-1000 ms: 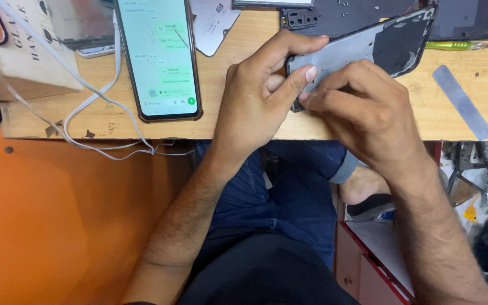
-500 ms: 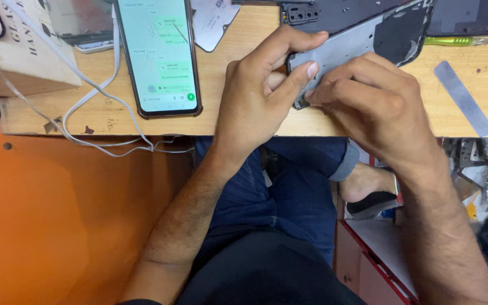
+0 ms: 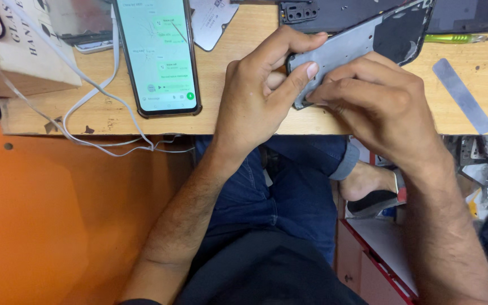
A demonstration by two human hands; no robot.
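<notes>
Head view: a grey phone middle frame (image 3: 362,48), stripped of its screen, sits in the upper middle-right of the frame, partly over the near edge of the wooden table (image 3: 227,113). Its long axis runs on a diagonal, from a lower corner near the table's edge up and rightward to a corner at the top of the picture. The lower end is the end both hands meet on.

The left hand (image 3: 261,96) comes up from the lower middle of the frame and clamps that lower end: the thumb lies across the flat grey face, and the forefinger curls over the upper edge. The right hand (image 3: 377,107) comes in from the lower right, fingers bunched together and pressed to the lower long edge of the frame, touching the left thumb's tip. Whether something small is pinched between those fingers cannot be told; they hide it. Both hands touch the frame, and the upper right half of it juts free beyond them.

Left of the hands, well apart from them, a lit smartphone (image 3: 156,53) lies face up on the table, with white cables (image 3: 91,107) looping past it and over the table's edge. To the far right lies a flat grey strip (image 3: 461,96), and above it a green-handled tool (image 3: 453,38) lies pointing right, just beside the frame's upper corner. A cardboard box (image 3: 26,51) stands at the upper left.
</notes>
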